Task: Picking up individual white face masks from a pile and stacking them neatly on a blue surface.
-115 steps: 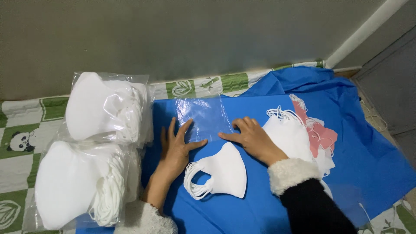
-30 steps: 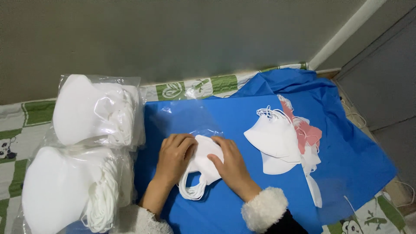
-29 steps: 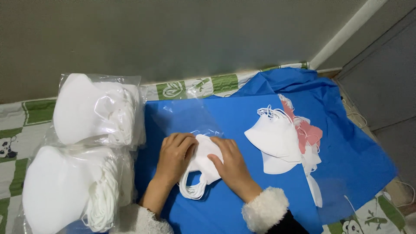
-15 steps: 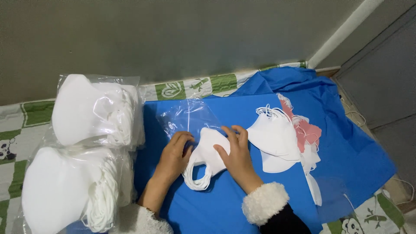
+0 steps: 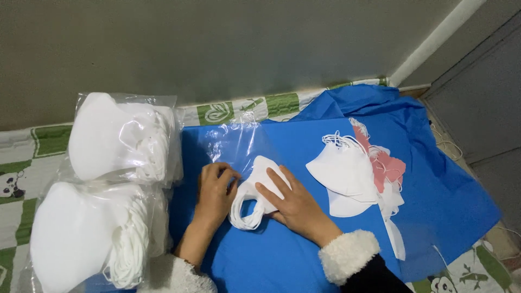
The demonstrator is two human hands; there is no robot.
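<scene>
Right hand (image 5: pixel 290 203) flat, fingers spread, pressing folded white mask (image 5: pixel 259 187) onto blue sheet (image 5: pixel 450 201); mask lies mid-sheet, ear loops bunched at its lower left
Left hand (image 5: pixel 214 190) fingers curled, pinching edge of clear plastic bag (image 5: pixel 239 144) just beside mask
Loose pile of white and pink masks (image 5: pixel 353 173) right of hands, apart
Two bagged mask stacks (image 5: pixel 116 138) (image 5: pixel 87 239) left, on green-white checked mat (image 5: pixel 32 144)
</scene>
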